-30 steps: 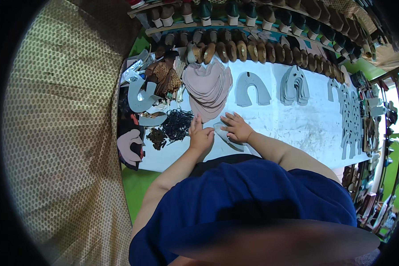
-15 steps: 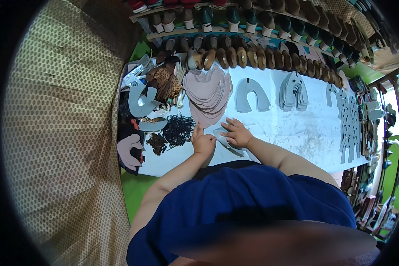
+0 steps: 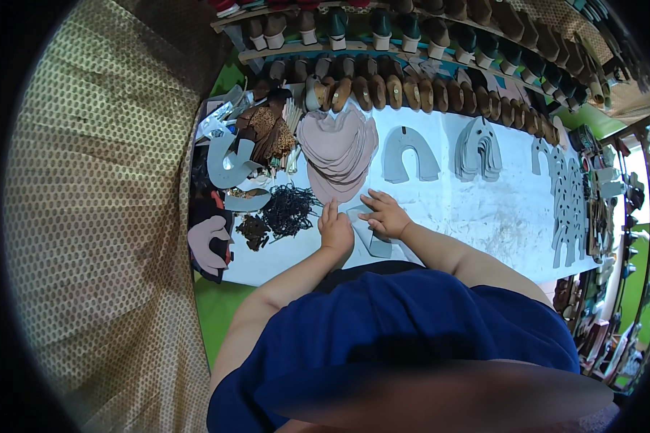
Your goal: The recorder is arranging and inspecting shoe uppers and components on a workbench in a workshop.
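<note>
At the table's near edge, a small grey shoe-upper piece (image 3: 377, 245) lies in front of me between my hands, partly covered by them. My left hand (image 3: 336, 227) rests at its left side, fingers stretched forward. On its upper right part lies my right hand (image 3: 386, 216), fingers spread and touching it. Just beyond my fingertips is a fanned stack of pale pink upper pieces (image 3: 337, 155). Left of my left hand is a tangle of thin black strips (image 3: 289, 209), with a small heap of brown scraps (image 3: 253, 232) beside it.
Grey U-shaped pieces (image 3: 410, 153) and a stack of similar ones (image 3: 478, 149) lie on the white table (image 3: 484, 224). More grey pieces (image 3: 569, 202) line the right end. Wooden shoe lasts (image 3: 393, 94) stand along the back, below shelves of shoes. A patterned curtain (image 3: 108, 216) hangs at left.
The grey piece has turned, its lower part now showing wider between my hands. My left hand has shifted slightly right; my right hand has barely moved.
</note>
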`<action>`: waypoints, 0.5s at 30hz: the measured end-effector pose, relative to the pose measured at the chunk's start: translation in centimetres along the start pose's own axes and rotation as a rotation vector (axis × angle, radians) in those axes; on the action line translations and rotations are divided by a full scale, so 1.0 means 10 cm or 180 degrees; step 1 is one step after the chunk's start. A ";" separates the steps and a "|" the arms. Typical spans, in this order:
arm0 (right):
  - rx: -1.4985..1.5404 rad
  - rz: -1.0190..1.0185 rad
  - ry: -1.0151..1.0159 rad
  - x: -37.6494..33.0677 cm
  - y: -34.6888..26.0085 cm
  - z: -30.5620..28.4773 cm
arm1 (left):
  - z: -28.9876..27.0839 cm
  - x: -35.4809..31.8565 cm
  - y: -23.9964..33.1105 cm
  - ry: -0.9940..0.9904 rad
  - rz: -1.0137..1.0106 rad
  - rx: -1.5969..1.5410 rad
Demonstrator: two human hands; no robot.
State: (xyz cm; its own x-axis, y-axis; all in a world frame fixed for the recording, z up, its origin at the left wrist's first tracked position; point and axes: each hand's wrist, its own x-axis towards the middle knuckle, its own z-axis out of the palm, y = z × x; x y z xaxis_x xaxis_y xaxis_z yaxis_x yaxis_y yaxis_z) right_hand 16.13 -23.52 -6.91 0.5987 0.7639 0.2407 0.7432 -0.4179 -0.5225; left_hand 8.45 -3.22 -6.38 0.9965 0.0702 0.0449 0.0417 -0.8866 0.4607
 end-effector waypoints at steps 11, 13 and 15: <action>-0.0127 0.0068 0.0017 0.02 -0.08 -0.03 | 0.08 -0.07 0.00 0.0171 0.0052 0.0047; -0.0303 0.0055 0.0087 0.03 -0.08 -0.01 | 0.10 -0.09 0.01 0.0315 0.0108 0.0038; -0.0329 0.0067 0.0065 0.05 -0.11 -0.02 | 0.11 -0.10 -0.01 0.0298 0.0087 0.0043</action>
State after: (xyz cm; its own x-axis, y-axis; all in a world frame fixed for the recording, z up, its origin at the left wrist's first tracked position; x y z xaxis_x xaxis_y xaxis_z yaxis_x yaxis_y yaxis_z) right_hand 15.67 -22.76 -6.02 0.6197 0.7447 0.2477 0.7566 -0.4830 -0.4407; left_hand 7.57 -3.73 -7.40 0.9862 0.0879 0.1403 0.0163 -0.8947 0.4463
